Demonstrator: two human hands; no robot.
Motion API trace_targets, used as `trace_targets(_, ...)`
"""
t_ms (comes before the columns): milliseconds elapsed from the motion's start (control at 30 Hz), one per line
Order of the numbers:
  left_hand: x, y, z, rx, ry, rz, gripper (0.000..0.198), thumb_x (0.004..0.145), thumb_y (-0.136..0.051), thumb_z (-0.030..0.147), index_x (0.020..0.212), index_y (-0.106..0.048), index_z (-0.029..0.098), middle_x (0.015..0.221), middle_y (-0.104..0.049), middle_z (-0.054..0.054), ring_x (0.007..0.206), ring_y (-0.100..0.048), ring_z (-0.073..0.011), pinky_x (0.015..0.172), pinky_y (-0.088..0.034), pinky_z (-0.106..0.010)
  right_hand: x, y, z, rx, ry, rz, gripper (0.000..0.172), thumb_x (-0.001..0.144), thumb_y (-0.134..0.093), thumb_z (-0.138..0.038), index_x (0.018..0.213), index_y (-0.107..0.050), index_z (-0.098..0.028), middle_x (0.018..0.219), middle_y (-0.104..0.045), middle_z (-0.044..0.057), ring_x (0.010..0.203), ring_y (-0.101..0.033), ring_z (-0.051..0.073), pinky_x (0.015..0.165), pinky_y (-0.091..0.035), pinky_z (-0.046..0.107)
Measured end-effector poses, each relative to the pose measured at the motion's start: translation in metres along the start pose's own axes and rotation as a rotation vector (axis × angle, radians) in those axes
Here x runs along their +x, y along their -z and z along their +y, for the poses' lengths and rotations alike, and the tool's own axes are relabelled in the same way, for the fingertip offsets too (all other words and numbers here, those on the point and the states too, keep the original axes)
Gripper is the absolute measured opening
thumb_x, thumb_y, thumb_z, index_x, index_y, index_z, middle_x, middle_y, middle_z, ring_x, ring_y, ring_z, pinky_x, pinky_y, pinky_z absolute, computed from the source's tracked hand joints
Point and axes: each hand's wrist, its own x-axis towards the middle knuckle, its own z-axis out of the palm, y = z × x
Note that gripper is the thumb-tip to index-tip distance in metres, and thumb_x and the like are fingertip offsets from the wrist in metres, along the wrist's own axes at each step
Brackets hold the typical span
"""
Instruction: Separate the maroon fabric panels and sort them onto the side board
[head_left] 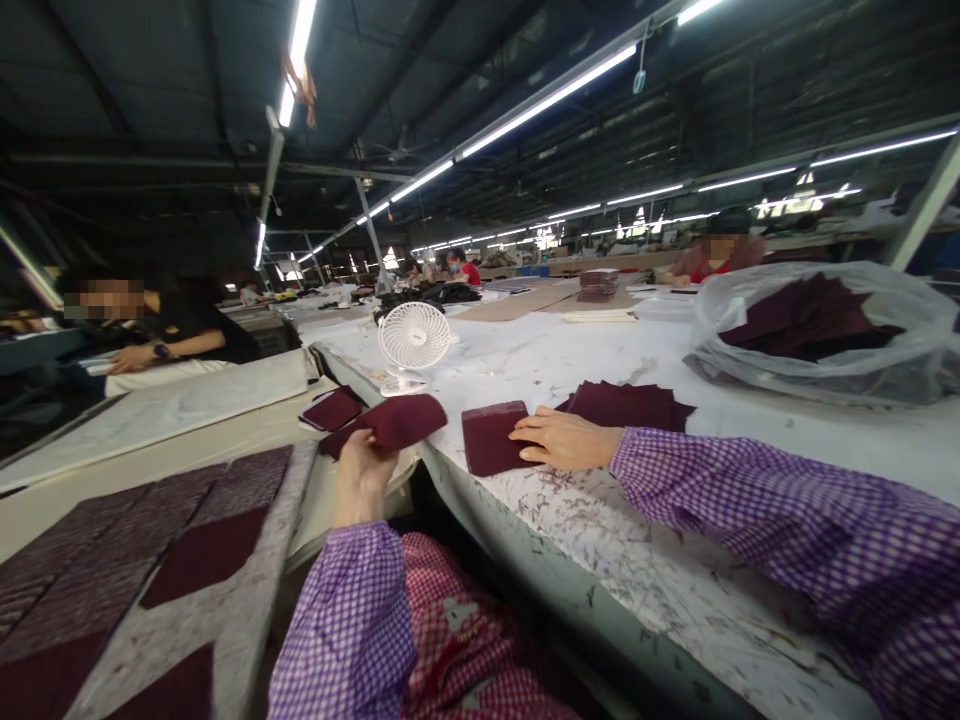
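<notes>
My left hand (365,472) is closed on a dark maroon fabric piece (407,421), held up and bent above the gap between the two tables. On the white table, my right hand (564,439) lies with outstretched fingers, its fingertips touching the right edge of a neat stack of maroon pieces (491,438). Just behind that wrist is a looser, fanned pile of maroon fabric (630,405). A smaller maroon piece with a pale edge (332,408) rests on the left table, beyond my left hand.
A white fan (414,337) stands near the white table's edge. At the right is a clear plastic bag (712,365) of maroon pieces. Rows of maroon pieces (210,555) cover a grey board (247,600) at the left. One person (172,330) sits left, another (720,255) across the table.
</notes>
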Motion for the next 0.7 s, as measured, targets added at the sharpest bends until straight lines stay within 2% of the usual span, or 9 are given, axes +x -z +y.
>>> trace_targets(100,-0.009,0.004,0.025,0.073,-0.292,0.092,0.013,0.068,-0.041,0.007,0.073,-0.048,0.017,0.058,-0.053,0.003,0.049,-0.052,-0.0096,0.05,-0.045,-0.02,0.002,0.005,-0.003,0.026,-0.035,-0.03,0.043,0.092,-0.04,-0.036,0.123,-0.057,-0.011,0.12,-0.058,0.013,0.103,-0.053,0.023,0.094,-0.038,0.039)
trace_targets(167,-0.023,0.001,0.024,0.262,-0.451,0.08,0.006,0.066,-0.048,0.013,0.072,-0.049,0.016,0.059,-0.053,0.003,0.049,-0.051,-0.01,0.046,-0.042,-0.019,0.003,0.009,-0.003,0.086,-0.067,-0.068,0.043,0.091,-0.043,-0.037,0.124,-0.056,-0.011,0.123,-0.056,0.013,0.107,-0.051,0.024,0.097,-0.036,0.041)
trace_targets(200,-0.032,-0.002,0.019,0.383,-0.487,0.049,0.006,0.065,-0.052,0.017,0.07,-0.049,0.016,0.057,-0.052,0.004,0.047,-0.048,-0.0093,0.043,-0.038,-0.018,0.003,0.012,-0.003,0.136,-0.084,-0.08,0.044,0.09,-0.045,-0.037,0.124,-0.055,-0.012,0.126,-0.055,0.013,0.111,-0.05,0.025,0.098,-0.035,0.041)
trace_targets(267,-0.05,-0.008,0.0,0.625,-0.479,-0.059,0.012,0.061,-0.057,0.022,0.069,-0.052,0.016,0.054,-0.048,0.006,0.044,-0.043,-0.0073,0.041,-0.032,-0.016,0.0,0.02,-0.004,0.296,-0.157,-0.077,0.044,0.088,-0.048,-0.038,0.123,-0.056,-0.013,0.127,-0.054,0.013,0.113,-0.05,0.025,0.098,-0.037,0.04)
trace_targets(333,-0.069,-0.014,-0.027,0.845,-0.416,-0.223,0.013,0.063,-0.058,0.026,0.07,-0.054,0.016,0.054,-0.048,0.006,0.047,-0.044,-0.0073,0.043,-0.032,-0.017,-0.007,0.03,-0.004,0.569,-0.308,-0.086,0.047,0.09,-0.042,-0.044,0.121,-0.056,-0.011,0.117,-0.06,0.015,0.103,-0.057,0.023,0.09,-0.045,0.037)
trace_targets(433,-0.097,-0.021,-0.067,1.084,-0.382,-0.557,0.009,0.071,-0.052,0.025,0.068,-0.054,0.016,0.074,-0.06,-0.001,0.067,-0.055,-0.0112,0.058,-0.041,-0.02,-0.023,0.045,-0.007,1.061,-0.55,-0.213,0.067,0.091,-0.024,-0.06,0.127,-0.047,-0.008,0.097,-0.066,0.017,0.078,-0.065,0.02,0.068,-0.052,0.033)
trace_targets(500,-0.115,-0.025,-0.086,1.176,-0.403,-0.718,0.008,0.074,-0.048,0.019,0.07,-0.054,0.017,0.087,-0.063,-0.003,0.078,-0.057,-0.0131,0.068,-0.043,-0.022,-0.034,0.051,-0.01,1.23,-0.638,-0.265,0.075,0.088,-0.021,-0.067,0.132,-0.039,-0.009,0.093,-0.066,0.016,0.072,-0.065,0.019,0.061,-0.053,0.032)
trace_targets(600,-0.139,-0.029,-0.099,1.304,-0.449,-0.848,0.01,0.074,-0.045,0.012,0.073,-0.053,0.018,0.089,-0.063,-0.003,0.079,-0.056,-0.0139,0.07,-0.043,-0.024,-0.048,0.052,-0.012,1.159,-0.65,-0.202,0.065,0.085,-0.041,-0.062,0.131,-0.041,-0.016,0.107,-0.062,0.014,0.082,-0.063,0.019,0.061,-0.052,0.029)
trace_targets(700,-0.151,-0.032,-0.097,1.331,-0.454,-0.958,0.009,0.079,-0.048,0.016,0.073,-0.054,0.018,0.091,-0.064,-0.003,0.081,-0.057,-0.0144,0.074,-0.044,-0.025,-0.055,0.049,-0.011,0.986,-0.558,-0.16,0.06,0.078,-0.061,-0.038,0.13,-0.042,-0.015,0.115,-0.059,0.013,0.094,-0.059,0.021,0.07,-0.051,0.03)
